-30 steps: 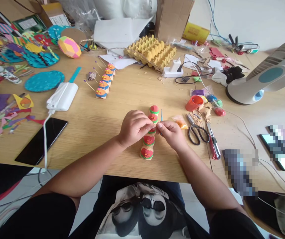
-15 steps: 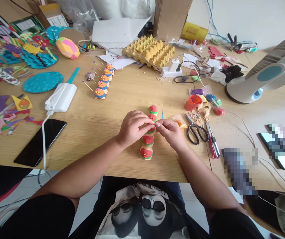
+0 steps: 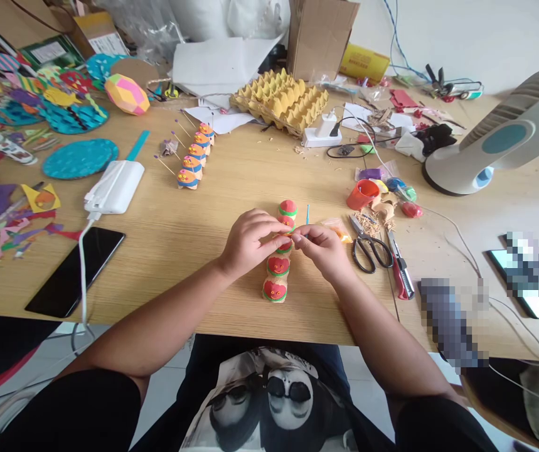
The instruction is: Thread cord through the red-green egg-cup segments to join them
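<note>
A row of red-and-green painted egg-carton cups forms a caterpillar figure (image 3: 277,279) on the wooden table (image 3: 179,232) in front of me. My left hand (image 3: 249,242) curls over its middle segment, fingers pinched. My right hand (image 3: 322,251) meets it from the right, thumb and fingers pinched together on a thin blue stick (image 3: 307,215) that pokes up beside the far segments. What the left fingertips pinch is too small to make out.
Black scissors (image 3: 368,251) and a red cutter (image 3: 401,273) lie right of my hands; an orange cup (image 3: 362,193) and clay bits sit beyond. An orange-blue caterpillar (image 3: 194,160), power bank (image 3: 113,186), phone (image 3: 75,271), egg tray (image 3: 281,100) and fan (image 3: 495,141) surround the work spot.
Both hands stay pinched at the caterpillar's middle; the view has drifted slightly, and the fingers have shifted only a little.
</note>
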`<state>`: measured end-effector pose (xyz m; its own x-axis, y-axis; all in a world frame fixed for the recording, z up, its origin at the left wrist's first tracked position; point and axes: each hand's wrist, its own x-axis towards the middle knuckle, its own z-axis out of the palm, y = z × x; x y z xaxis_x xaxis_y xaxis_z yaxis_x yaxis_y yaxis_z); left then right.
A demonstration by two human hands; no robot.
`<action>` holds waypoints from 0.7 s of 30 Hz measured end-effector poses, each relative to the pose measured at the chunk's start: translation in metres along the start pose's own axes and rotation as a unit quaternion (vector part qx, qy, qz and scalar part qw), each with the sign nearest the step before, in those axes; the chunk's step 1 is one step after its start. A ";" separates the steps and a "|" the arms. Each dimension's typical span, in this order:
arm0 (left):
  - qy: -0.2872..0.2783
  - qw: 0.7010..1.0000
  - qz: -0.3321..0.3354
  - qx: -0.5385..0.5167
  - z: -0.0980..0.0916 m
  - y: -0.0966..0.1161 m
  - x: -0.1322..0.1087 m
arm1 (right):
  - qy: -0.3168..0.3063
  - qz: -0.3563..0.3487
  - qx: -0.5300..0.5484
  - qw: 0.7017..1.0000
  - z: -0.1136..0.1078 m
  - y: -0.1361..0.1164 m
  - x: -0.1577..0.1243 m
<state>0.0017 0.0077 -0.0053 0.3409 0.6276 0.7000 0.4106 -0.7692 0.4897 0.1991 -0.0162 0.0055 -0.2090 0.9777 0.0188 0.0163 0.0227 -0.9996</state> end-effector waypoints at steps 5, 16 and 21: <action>0.014 1.000 0.006 -0.006 0.000 0.000 0.000 | -0.004 -0.003 -0.004 1.000 -0.001 0.001 0.000; 0.005 1.000 0.014 0.005 -0.002 0.001 0.001 | -0.003 -0.014 -0.007 1.000 -0.001 0.004 0.000; 0.013 1.000 0.025 0.011 -0.002 0.001 0.001 | -0.003 -0.012 -0.016 1.000 -0.001 0.001 -0.001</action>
<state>0.0009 0.0071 -0.0025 0.3393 0.5850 0.7366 0.4119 -0.7964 0.4428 0.2006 -0.0170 0.0044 -0.2160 0.9755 0.0422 0.0416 0.0524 -0.9978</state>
